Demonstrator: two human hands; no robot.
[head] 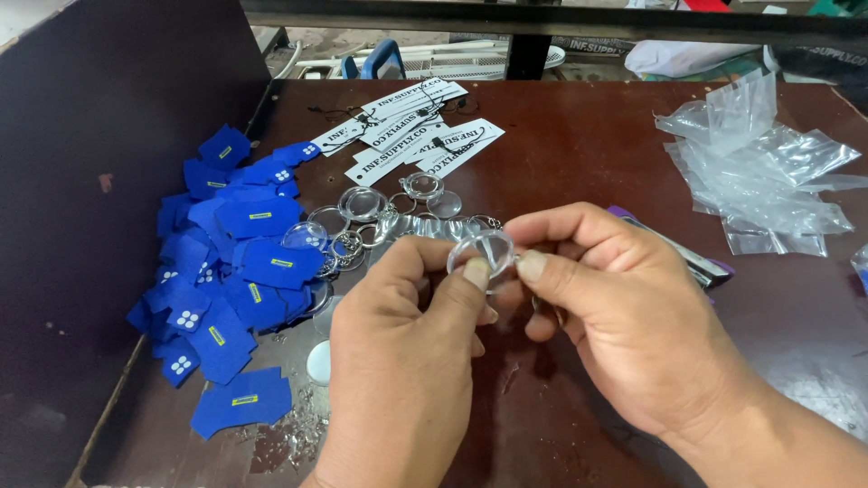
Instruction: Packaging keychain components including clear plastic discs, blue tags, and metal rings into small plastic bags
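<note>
Pinching clear round case (pixel 482 251), left hand (pixel 402 361), right hand (pixel 624 316), both fingers closed

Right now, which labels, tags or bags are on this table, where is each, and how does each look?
White paper tags: far centre, rectangular, dark print, black strings.
Blue cloth labels: left pile, shirt-shaped, with small yellow or white marks.
Clear plastic bags: far right, crumpled, see-through.
Clear round disc: centre, between fingers of both hands.

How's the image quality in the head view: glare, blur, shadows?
Head view: both hands, left hand and right hand, are sharp, as is the clear round case between them; glare patches on the brown table at lower right; clear bags glint; soft shadow under the hands; far edge slightly soft.
</note>
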